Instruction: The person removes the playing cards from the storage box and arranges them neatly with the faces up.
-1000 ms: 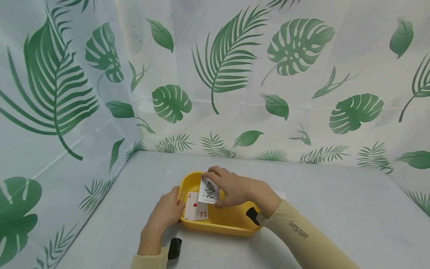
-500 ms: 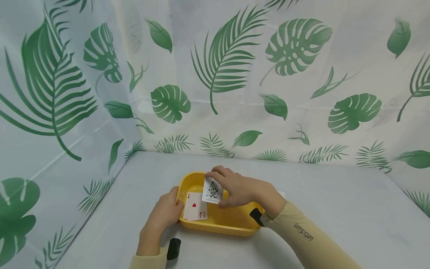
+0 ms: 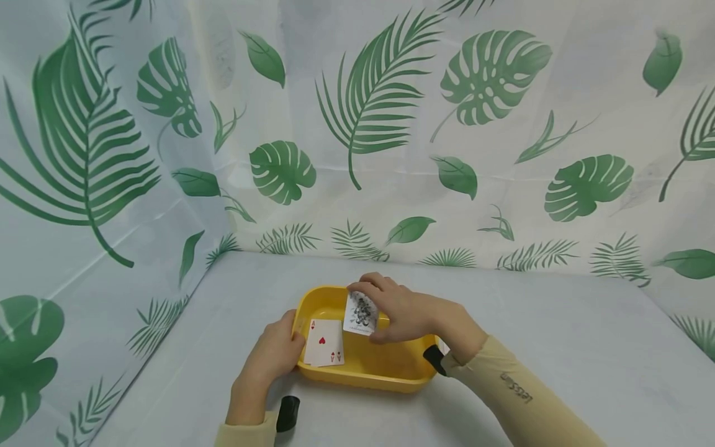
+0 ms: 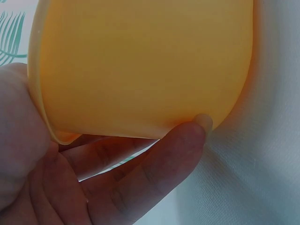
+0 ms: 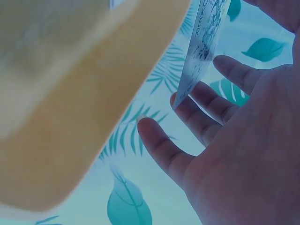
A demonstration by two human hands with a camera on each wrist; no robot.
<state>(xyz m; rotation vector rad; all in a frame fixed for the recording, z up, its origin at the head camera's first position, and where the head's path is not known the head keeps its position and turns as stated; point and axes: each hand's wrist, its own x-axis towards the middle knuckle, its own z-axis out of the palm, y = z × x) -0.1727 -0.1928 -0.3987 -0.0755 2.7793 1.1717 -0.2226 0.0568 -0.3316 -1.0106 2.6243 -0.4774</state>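
Note:
A yellow plastic tray point(image 3: 363, 377) stands on the table in the head view. My left hand point(image 3: 274, 351) grips its left end; in the left wrist view, the fingers point(image 4: 154, 173) bend around the tray's outer wall. At the left of the tray floor lie ace playing cards, overlapping, with an ace of hearts point(image 3: 322, 341) on top. Over the tray, my right hand point(image 3: 408, 313) holds a joker card point(image 3: 359, 313) by its edges, tilted and face toward me. The right wrist view shows that joker card point(image 5: 199, 51) edge-on against the fingertips.
A white tabletop point(image 3: 536, 335) surrounds the tray. White curtains with green leaf prints point(image 3: 385, 93) rise behind and at the left. A small white edge point(image 3: 443, 346) shows beyond my right wrist, mostly hidden. Black bands point(image 3: 288, 413) sit at both wrists.
My right hand has moved slightly to the right with the joker card, away from the cards on the tray floor. The left hand keeps its grip on the tray.

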